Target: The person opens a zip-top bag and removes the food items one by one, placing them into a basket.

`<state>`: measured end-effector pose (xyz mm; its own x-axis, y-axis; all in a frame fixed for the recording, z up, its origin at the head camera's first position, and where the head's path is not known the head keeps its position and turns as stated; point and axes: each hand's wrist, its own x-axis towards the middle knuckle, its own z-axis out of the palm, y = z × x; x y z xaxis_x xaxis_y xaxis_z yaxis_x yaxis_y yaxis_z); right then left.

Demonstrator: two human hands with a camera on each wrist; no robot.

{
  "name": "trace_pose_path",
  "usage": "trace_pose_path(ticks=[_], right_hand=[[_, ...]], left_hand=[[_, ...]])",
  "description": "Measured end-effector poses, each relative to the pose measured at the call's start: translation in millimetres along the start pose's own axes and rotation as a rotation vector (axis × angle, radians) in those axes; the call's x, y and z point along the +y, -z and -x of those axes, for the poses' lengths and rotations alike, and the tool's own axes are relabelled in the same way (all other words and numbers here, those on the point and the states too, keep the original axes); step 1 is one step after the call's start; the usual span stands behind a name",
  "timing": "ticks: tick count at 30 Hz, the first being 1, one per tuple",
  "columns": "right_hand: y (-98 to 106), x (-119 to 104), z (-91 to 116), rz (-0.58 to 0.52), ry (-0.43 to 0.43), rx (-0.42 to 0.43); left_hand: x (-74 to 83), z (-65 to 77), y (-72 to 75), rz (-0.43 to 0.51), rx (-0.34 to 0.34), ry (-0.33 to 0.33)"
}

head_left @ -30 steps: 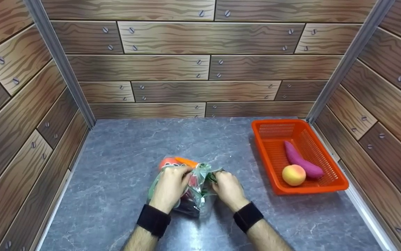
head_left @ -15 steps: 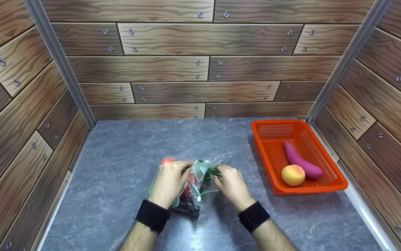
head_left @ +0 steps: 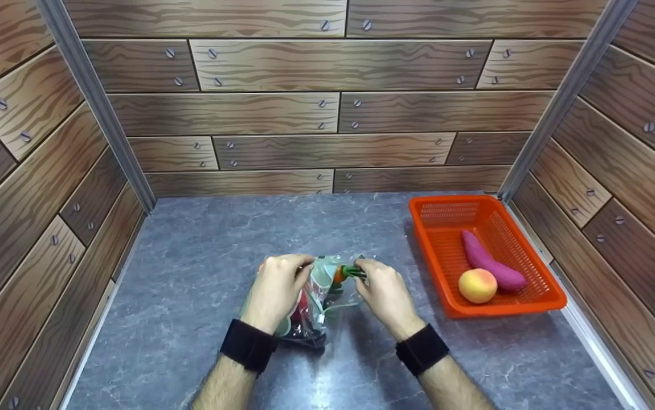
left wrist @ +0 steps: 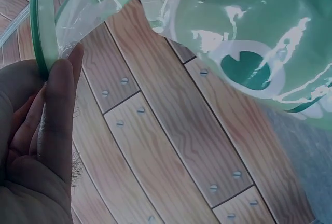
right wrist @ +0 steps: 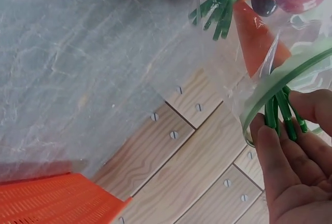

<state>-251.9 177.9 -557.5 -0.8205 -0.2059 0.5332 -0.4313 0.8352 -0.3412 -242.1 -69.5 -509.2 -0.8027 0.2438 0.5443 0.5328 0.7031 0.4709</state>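
My left hand [head_left: 279,287] pinches the green rim of a clear zip bag [left wrist: 45,32] between thumb and fingers. The bag [head_left: 323,280] lies on the grey tabletop, with red and dark produce inside. At its mouth, my right hand [head_left: 383,289] holds the green stalks [right wrist: 284,111] of a carrot [head_left: 338,274]. Its orange body [right wrist: 255,37] shows through the plastic in the right wrist view, behind the bag's green rim. A second bunch of green stalks [right wrist: 220,14] also shows behind the plastic there. A white slider [head_left: 320,319] hangs at the bag's front.
An orange-red plastic basket [head_left: 431,259] stands on the right of the tabletop [head_left: 213,239]. In it are a purple sweet potato or eggplant-shaped piece [head_left: 492,265] and a peach [head_left: 478,286]. Wood-patterned walls [head_left: 273,111] enclose the back and both sides.
My right hand has shifted slightly right with the stalks, and the carrot's orange top now shows beside them. The orange carrot and red piece behind my left hand have mostly gone from sight.
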Motion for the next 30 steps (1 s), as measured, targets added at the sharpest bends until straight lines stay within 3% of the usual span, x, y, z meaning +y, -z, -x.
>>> trace_pose_path(ticks=[14, 30], right_hand=[[11.7, -0.2, -8.1, -0.016, 0.035, 0.062], [34.0, 18.8, -8.5, -0.04, -0.035, 0.111]], left_hand=[[4.4, -9.7, 12.0, 0.056, 0.035, 0.022], [0.8, -17.3, 29.6, 0.044, 0.093, 0.051]])
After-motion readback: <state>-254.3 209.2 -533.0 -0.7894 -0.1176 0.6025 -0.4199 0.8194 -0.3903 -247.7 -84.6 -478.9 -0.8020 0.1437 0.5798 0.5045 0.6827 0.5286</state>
